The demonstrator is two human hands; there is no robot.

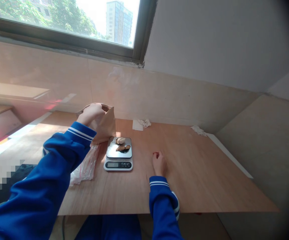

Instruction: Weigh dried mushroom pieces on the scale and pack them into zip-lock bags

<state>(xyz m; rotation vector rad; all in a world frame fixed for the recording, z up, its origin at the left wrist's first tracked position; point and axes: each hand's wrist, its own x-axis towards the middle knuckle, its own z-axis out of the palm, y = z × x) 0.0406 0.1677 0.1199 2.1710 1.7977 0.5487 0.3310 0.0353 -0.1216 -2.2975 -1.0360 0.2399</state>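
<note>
My left hand point(92, 113) reaches into the top of a brown paper bag point(106, 125), its fingers hidden inside. The bag stands upright just behind and left of a small kitchen scale point(118, 165). On the scale's steel plate lie a few dried brown and pale pieces point(122, 148), which look like dried mushrooms or slices of root. The display's digits are too faint to read. My right hand point(159, 163) rests on the table to the right of the scale, fingers curled in a loose fist, with nothing seen in it.
Clear plastic zip bags point(85, 168) lie in a stack under my left forearm. Crumpled white tissue point(144, 123) and a second scrap of tissue point(199, 131) lie along the wall. The wooden table point(204, 180) ends at a front edge near my lap.
</note>
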